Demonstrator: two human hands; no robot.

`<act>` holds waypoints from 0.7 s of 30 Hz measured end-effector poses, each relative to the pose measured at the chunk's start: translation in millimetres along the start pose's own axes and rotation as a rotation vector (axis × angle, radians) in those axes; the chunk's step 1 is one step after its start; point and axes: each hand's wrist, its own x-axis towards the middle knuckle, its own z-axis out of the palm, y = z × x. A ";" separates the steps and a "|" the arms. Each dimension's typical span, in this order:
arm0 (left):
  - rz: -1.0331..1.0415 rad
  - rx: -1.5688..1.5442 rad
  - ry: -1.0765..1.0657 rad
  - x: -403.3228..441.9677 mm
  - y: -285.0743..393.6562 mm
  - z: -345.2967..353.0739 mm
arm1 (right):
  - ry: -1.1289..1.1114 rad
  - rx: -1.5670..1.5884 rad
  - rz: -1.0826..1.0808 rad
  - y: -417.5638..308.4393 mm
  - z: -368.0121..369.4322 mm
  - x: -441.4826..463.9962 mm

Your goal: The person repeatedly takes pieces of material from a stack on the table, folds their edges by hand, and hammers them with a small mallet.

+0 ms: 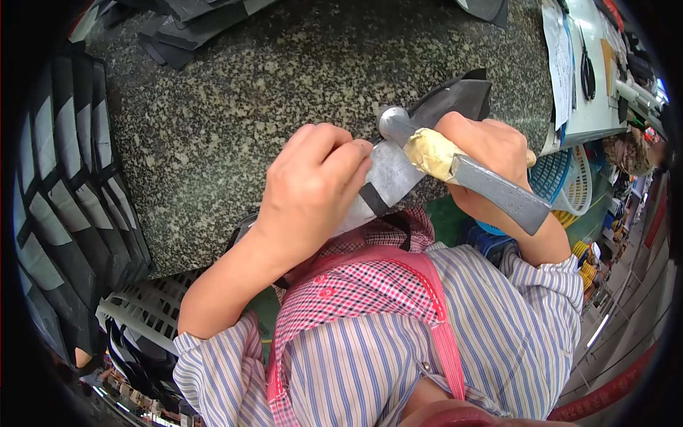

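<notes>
My right hand (491,149) is wrapped round the handle of a hammer (501,193), whose head has yellowish tape round its middle. The round striking face hangs just over a dark piece with a grey-white lining (391,174) at the front edge of the stone worktop; I cannot tell whether they touch. My left hand (313,178) is closed in a pinch at the left side of this piece, fingertips on its edge. What lies under the left fingers is hidden. The black pointed end of the piece (455,98) reaches out beyond the hammer.
A speckled granite worktop (235,107) spreads in front of me. Stacked black and grey pieces (75,178) stand along the left, with more black pieces (192,28) at the back. A white basket (146,306) sits below left. Blue and white baskets (565,178) stand at right, below papers (558,64).
</notes>
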 end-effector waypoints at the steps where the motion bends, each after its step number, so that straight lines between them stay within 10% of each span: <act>1: 0.063 0.041 0.006 -1.5 0.5 1.7 | -0.002 -0.010 -0.011 1.1 -1.0 0.8; 7: 0.189 0.175 -0.039 -5.4 9.7 2.0 | 0.223 -0.016 -0.096 -4.0 -2.1 2.6; 21: 0.177 0.251 0.020 -21.6 -3.3 -3.5 | -0.059 -0.035 -0.069 -18.6 4.6 6.3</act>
